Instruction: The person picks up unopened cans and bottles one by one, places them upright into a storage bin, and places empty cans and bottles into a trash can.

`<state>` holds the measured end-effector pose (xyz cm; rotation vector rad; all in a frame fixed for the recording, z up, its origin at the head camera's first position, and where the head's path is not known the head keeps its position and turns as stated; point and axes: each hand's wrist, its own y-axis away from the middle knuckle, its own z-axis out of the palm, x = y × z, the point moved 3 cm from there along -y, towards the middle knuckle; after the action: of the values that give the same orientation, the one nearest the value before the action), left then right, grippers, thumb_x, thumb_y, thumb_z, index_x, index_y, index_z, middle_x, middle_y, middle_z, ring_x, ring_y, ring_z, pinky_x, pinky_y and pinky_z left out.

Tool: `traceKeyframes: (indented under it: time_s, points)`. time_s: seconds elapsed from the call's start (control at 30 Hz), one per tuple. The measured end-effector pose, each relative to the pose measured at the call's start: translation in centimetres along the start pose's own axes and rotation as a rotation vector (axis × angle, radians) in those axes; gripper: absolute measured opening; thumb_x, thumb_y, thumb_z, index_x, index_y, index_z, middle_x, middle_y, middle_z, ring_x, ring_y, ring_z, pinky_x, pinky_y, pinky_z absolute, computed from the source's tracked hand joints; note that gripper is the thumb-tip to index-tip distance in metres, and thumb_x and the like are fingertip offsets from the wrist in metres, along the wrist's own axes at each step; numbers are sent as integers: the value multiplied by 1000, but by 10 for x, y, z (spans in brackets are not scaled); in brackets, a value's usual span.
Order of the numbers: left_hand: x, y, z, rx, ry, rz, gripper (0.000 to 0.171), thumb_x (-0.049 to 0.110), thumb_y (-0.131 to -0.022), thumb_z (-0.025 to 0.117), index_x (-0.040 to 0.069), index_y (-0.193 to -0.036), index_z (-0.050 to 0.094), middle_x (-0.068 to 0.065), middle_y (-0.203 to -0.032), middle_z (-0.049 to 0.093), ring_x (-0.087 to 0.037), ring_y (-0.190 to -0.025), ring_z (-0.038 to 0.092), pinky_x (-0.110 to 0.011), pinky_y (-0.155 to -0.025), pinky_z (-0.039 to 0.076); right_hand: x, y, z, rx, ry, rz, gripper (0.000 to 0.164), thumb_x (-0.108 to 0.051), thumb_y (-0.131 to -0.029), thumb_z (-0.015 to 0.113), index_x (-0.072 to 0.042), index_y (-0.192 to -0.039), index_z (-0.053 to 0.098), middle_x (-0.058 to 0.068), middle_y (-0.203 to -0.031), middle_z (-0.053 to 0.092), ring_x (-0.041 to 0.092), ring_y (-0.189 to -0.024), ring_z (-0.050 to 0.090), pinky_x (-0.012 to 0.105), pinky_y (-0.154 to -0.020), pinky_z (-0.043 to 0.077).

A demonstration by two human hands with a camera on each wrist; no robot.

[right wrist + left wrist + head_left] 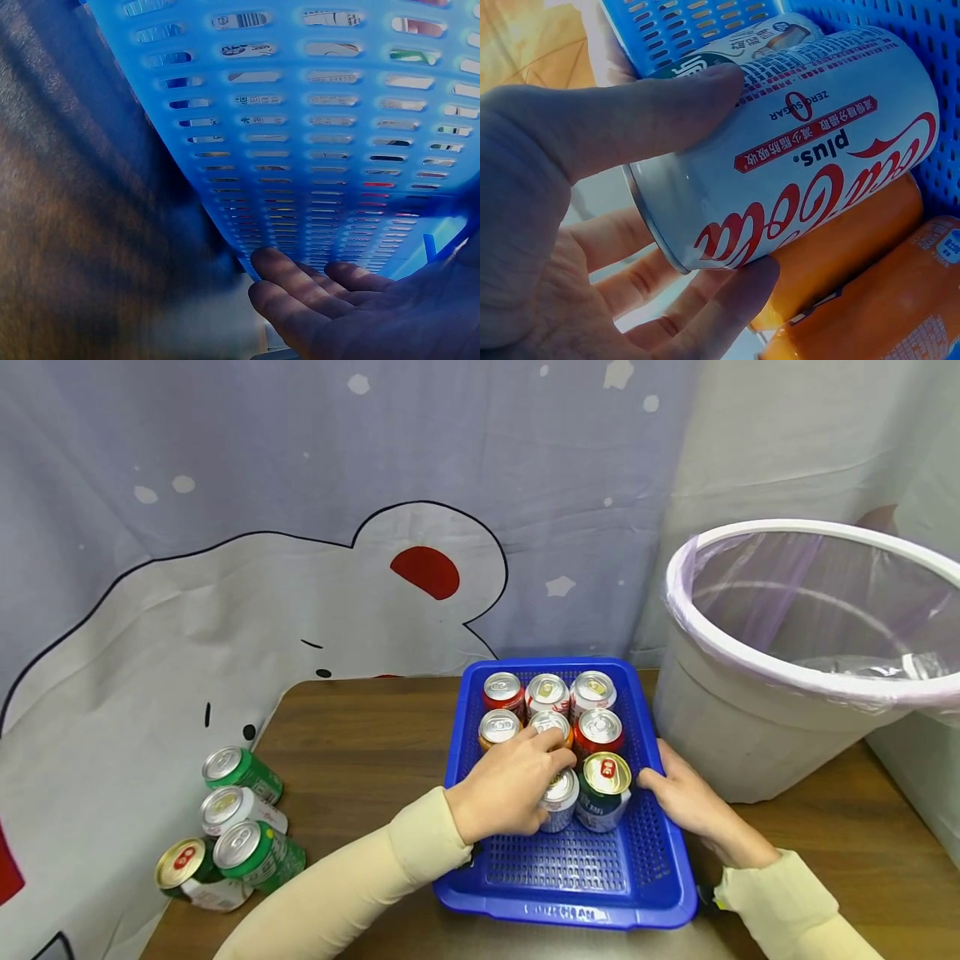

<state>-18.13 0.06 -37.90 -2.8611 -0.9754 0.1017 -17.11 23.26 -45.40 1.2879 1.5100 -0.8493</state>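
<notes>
My left hand [510,781] holds a white Coca-Cola Plus can [817,142] in the blue basket [570,906], thumb on one side and fingers round the other. The can stands in the nearest row, beside a dark green can [600,814] with a gold top. In the left wrist view, orange cans [877,232] lie just past it. Red and white cans [547,692] fill the back row. My right hand [686,797] grips the basket's right side, thumb over the rim. Its fingers [292,307] lie against the perforated outer wall in the right wrist view.
Green and white cans [258,852] stand grouped on the left of the wooden table [360,735]. A large grey-white bin [735,727] with a purple-tinted liner stands close to the basket's right side. Behind the table hangs a patterned curtain [300,460].
</notes>
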Motion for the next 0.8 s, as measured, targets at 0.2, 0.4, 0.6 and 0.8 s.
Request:
traceKeyframes:
  time_s: [0.2,0.4,0.6,0.8]
  points:
    - [0,1,2,16,-22,9,63,25,-61,93,18,-120,71,2,-115,61,-21,-101,61,-33,-95,54,-1,-1,-1,10,21,4,53,2,-90,48,10,-141,37,33,-127,59,25,-94,69,32,-76,60]
    - [-1,2,4,18,-30,2,64,25,-65,92,18,-125,70,2,-119,63,-22,-104,61,-31,-96,52,-1,-2,-2,4,19,-8,53,2,-90,47,11,-141,37,34,-127,59,25,-95,69,32,-76,60]
    - [-1,4,5,27,-46,5,68,26,-67,94,20,-130,68,1,-126,60,-23,-107,59,-32,-93,54,-2,-1,-2,12,35,-8,53,1,-90,48,10,-141,37,34,-126,59,26,-94,69,32,-76,60]
    - [1,4,6,25,-128,52,71,34,-69,95,17,-132,67,-2,-128,58,-23,-102,59,-32,-93,53,-1,-1,-2,9,32,1,52,1,-90,47,10,-141,37,34,-125,60,25,-93,70,33,-75,60]
